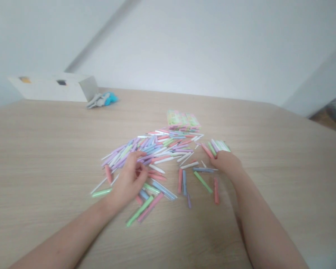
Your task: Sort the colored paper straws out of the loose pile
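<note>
A spread pile of thin pastel plastic-looking sticks [156, 147] in purple, white, blue, pink and green lies across the table. My left hand [130, 177] rests at the pile's near left side, fingers bent and partly apart, with no stick plainly held. Just beside its fingertips are pink sticks [156, 175]. To the right, my right hand [228, 162] is closed around a row of sticks [217, 145], white, green and pink ones among them; its fingers are partly hidden. Between the hands lie loose sticks, including a green one [203, 182] and a red one [216, 190].
Stacked pink-and-green printed packs [183, 120] stand behind the pile. A long white box [56, 87] sits at the back left, with a crumpled grey and blue item [103, 99] beside it. The wooden table [280, 157] meets a white wall [212, 48].
</note>
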`<action>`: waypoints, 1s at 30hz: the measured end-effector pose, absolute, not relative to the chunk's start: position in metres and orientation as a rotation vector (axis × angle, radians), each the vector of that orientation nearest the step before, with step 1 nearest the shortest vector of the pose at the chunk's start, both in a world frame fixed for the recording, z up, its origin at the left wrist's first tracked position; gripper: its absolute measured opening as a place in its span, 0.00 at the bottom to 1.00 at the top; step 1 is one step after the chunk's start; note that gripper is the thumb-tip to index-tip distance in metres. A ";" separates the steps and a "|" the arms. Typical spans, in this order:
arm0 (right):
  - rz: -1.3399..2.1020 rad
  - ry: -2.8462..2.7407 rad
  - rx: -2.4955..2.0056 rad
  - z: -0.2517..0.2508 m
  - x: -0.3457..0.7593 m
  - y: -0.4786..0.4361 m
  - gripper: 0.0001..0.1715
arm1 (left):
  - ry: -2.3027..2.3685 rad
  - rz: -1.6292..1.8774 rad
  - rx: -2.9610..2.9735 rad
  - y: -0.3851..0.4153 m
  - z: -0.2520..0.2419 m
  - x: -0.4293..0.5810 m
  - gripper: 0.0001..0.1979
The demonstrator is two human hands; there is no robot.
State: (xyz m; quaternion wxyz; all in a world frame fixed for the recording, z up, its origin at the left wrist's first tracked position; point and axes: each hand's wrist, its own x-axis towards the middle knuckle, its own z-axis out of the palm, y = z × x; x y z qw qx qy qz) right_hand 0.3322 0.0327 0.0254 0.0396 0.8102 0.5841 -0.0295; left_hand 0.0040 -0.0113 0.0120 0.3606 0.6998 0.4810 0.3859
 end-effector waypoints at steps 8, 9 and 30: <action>-0.011 1.700 2.524 0.025 0.333 0.032 0.22 | 1.272 1.056 1.891 -0.009 0.005 0.002 0.17; -0.007 1.695 2.528 0.025 0.332 0.032 0.22 | 1.275 1.055 1.901 -0.009 0.005 0.002 0.17; -0.365 2.120 2.056 0.040 0.319 0.019 0.06 | 1.284 1.155 1.972 -0.006 0.005 0.002 0.17</action>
